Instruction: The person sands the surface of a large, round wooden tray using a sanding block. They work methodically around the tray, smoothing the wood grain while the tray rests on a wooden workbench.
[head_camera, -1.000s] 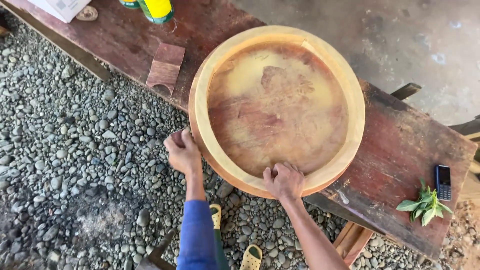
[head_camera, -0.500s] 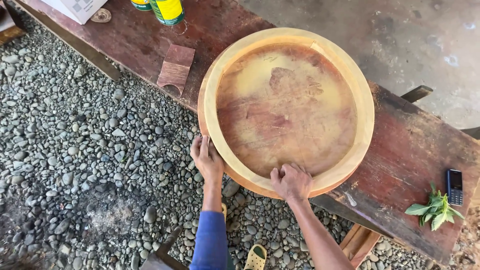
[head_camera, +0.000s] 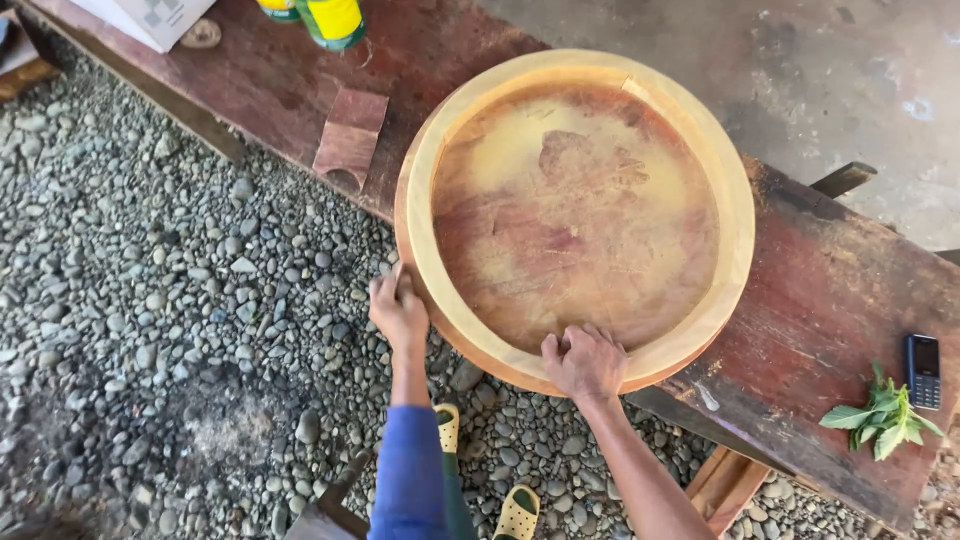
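A large round wooden tray (head_camera: 727, 190) with a pale rim and a reddish-brown floor lies on a dark red wooden bench (head_camera: 830, 300), its near side hanging over the bench's edge. My left hand (head_camera: 398, 308) grips the outside of the rim at the near left. On the near rim rests my right hand (head_camera: 585, 360), fingers curled over its top edge. Both hands hold the tray.
A folded brown sandpaper sheet (head_camera: 350, 140) lies on the bench left of the tray. Yellow-green cans (head_camera: 332, 20) and a white box (head_camera: 150, 18) stand at the far left. A small dark phone (head_camera: 922, 370) and green leaves (head_camera: 880, 418) sit at the right. Gravel (head_camera: 180, 300) covers the ground.
My left hand has slid rightward along the outer rim, closer to my right hand. The view has shifted a little left; the tray appears to have barely turned.
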